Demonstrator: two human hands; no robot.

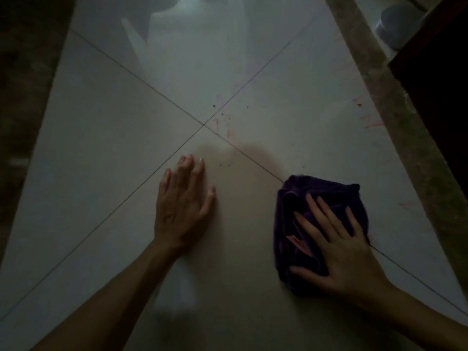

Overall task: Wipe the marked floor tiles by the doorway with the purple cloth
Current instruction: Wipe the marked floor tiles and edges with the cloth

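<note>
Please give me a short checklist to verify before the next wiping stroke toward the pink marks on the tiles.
1. Right hand pressing flat on the purple cloth: ok.
2. Left hand braced flat on the floor tiles, off the cloth: ok.
3. Pink marks near the grout crossing not yet wiped: not ok.
4. Pink smears by the threshold strip remain: not ok.
5. Cloth damp enough: cannot tell.
6. Path from cloth to marks free of objects: ok.

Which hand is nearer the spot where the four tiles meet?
Left. The left hand lies flat just below the tile corner; the right hand presses the purple cloth, farther off.
</note>
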